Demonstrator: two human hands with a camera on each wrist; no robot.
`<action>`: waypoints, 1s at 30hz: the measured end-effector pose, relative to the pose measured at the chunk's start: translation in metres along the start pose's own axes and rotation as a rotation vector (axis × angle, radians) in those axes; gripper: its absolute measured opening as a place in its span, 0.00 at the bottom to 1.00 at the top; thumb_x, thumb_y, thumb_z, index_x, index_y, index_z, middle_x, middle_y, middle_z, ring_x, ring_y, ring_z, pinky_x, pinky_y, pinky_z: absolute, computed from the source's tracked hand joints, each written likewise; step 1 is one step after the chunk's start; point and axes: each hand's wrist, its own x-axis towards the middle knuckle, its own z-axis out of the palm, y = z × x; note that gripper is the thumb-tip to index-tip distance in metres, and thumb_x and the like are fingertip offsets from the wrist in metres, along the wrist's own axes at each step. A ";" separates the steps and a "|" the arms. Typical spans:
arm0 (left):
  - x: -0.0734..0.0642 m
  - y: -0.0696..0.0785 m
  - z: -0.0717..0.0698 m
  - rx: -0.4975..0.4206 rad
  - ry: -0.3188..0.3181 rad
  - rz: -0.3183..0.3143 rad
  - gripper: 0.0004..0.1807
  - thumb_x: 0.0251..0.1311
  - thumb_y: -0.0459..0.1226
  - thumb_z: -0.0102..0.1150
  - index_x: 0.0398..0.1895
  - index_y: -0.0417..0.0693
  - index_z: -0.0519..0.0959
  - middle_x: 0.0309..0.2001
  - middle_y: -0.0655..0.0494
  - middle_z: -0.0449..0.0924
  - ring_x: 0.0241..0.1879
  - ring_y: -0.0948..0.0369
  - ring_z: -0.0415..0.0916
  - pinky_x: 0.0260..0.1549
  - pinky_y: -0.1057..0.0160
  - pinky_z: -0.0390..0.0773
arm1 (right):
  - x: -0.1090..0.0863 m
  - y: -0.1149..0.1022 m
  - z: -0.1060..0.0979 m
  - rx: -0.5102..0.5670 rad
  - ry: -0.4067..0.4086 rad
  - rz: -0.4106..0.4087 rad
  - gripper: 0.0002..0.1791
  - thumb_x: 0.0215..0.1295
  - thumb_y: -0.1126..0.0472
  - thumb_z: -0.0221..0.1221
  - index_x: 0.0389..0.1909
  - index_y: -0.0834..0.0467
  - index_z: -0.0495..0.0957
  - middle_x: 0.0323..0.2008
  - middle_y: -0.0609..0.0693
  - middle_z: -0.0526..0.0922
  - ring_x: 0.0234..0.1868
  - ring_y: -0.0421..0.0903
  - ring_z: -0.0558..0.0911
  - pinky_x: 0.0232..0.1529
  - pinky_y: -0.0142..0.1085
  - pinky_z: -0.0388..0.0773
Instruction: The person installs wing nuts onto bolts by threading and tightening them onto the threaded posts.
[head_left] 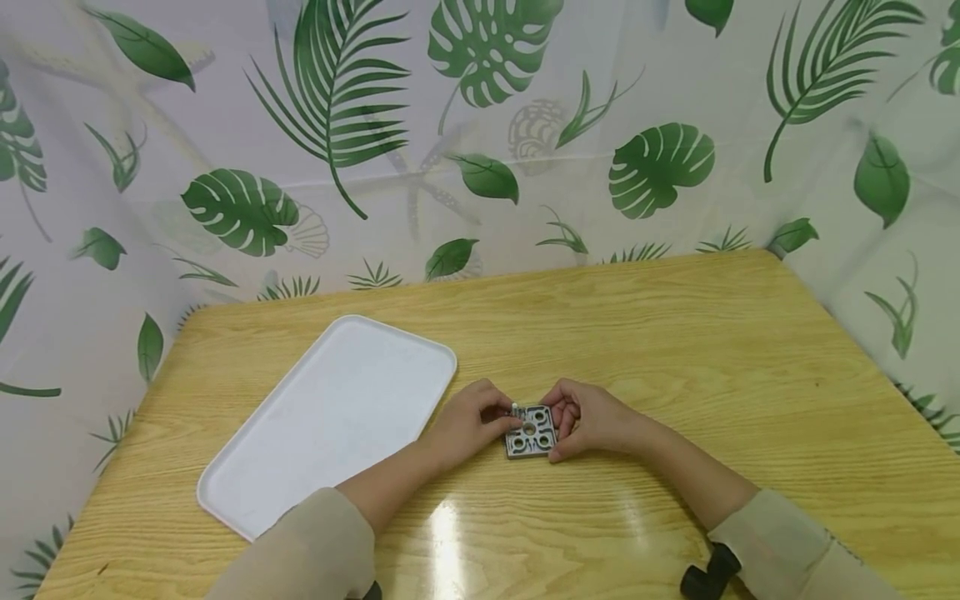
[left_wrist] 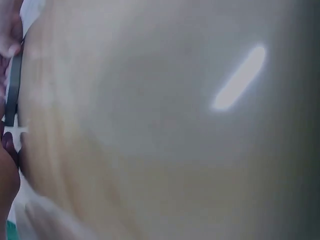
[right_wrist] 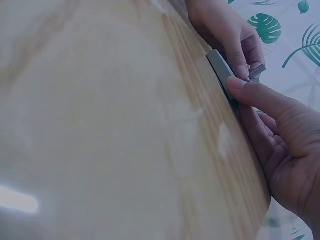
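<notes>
A square grey metal plate [head_left: 531,444] with several round holes and curved grooves is at the middle of the wooden table. My right hand [head_left: 596,419] grips its right side, the thumb at the near corner; the right wrist view shows that thumb on the edge of the plate [right_wrist: 220,70]. At the plate's far left corner, my left hand [head_left: 467,423] pinches a small grey piece [right_wrist: 258,71] between thumb and fingers. Only a pale tip of that piece shows in the head view. The left wrist view catches the plate's dark edge [left_wrist: 13,90] side-on at its left border.
A white rectangular tray [head_left: 330,408] lies left of the hands, partly behind the left forearm. The wooden table [head_left: 675,333] reaches back to a leaf-print cloth [head_left: 405,150]. A black object [head_left: 708,575] shows beside the right sleeve.
</notes>
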 end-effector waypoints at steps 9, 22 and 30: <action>0.037 -0.008 -0.033 -0.097 -0.496 0.032 0.08 0.63 0.39 0.58 0.43 0.50 0.82 0.42 0.59 0.73 0.44 0.65 0.69 0.47 0.68 0.70 | 0.001 0.000 0.000 0.017 -0.008 -0.012 0.36 0.39 0.64 0.76 0.49 0.69 0.68 0.31 0.53 0.76 0.28 0.42 0.79 0.31 0.30 0.77; 0.082 -0.006 -0.044 -0.187 -0.960 0.031 0.13 0.62 0.29 0.55 0.50 0.39 0.79 0.41 0.56 0.73 0.38 0.68 0.66 0.39 0.74 0.69 | 0.000 0.001 -0.001 0.016 -0.018 -0.009 0.36 0.40 0.64 0.76 0.49 0.69 0.68 0.31 0.54 0.76 0.28 0.42 0.79 0.31 0.29 0.77; 0.071 -0.021 -0.043 -0.479 -0.757 -0.173 0.34 0.51 0.24 0.65 0.64 0.40 0.65 0.44 0.53 0.73 0.42 0.62 0.71 0.41 0.68 0.74 | 0.000 0.001 -0.001 0.051 -0.017 -0.026 0.36 0.40 0.66 0.75 0.49 0.71 0.67 0.30 0.53 0.77 0.28 0.41 0.78 0.31 0.29 0.77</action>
